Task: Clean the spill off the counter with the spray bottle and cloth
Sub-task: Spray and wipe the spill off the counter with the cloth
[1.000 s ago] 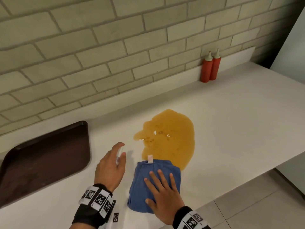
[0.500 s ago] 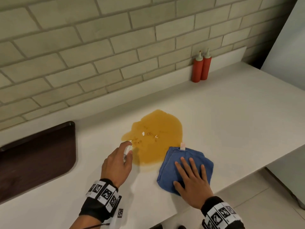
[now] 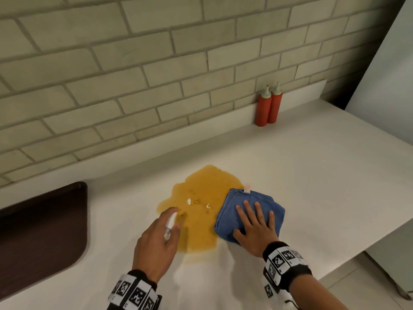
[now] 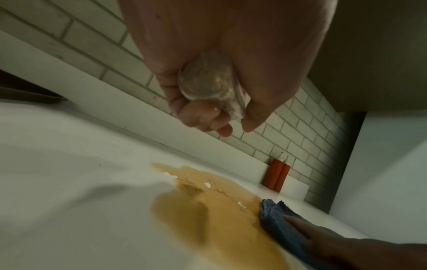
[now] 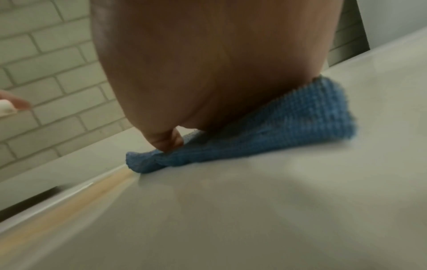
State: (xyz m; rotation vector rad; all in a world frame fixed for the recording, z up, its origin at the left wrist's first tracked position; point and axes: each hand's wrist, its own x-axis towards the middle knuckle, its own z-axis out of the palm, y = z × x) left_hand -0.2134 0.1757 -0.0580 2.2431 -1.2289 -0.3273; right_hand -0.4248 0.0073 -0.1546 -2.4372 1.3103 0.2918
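Note:
An amber spill point(image 3: 201, 206) point(image 4: 219, 210) spreads over the white counter point(image 3: 312, 175). My left hand point(image 3: 156, 240) grips a small clear spray bottle point(image 3: 170, 222) point(image 4: 208, 80) with a white nozzle, held over the spill's left edge, index finger on top. A folded blue cloth point(image 3: 250, 211) point(image 5: 289, 131) point(image 4: 282, 224) lies on the spill's right edge. My right hand point(image 3: 254, 227) presses flat on the cloth, fingers spread and straight.
A dark brown tray point(image 3: 42, 231) lies on the counter at the left. Two red squeeze bottles point(image 3: 268, 106) stand against the tiled wall at the back right. The counter's front edge runs at the lower right, with floor tiles point(image 3: 348, 276) below.
My right hand has slid the cloth from the spill's near edge to its right side. My left hand has moved the spray bottle forward over the spill's left edge.

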